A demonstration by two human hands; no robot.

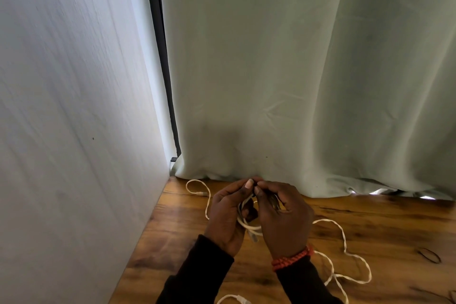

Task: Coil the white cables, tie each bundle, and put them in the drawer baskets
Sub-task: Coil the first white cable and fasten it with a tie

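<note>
Hands (pixel 259 215) hide most of the coiled white cable (pixel 249 226).

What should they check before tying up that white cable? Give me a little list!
1. Coil held by both hands: ok. The left hand and right hand grip the white cable coil.
2. Whole cable wound in: not ok. A loose cable trails on the wooden table.
3. Tie at hand: ok. A dark band lies on the table.
4. Tie already on the coil: cannot tell, fingers hide it.
5. Drawer baskets within reach: cannot tell, not in view.
</note>
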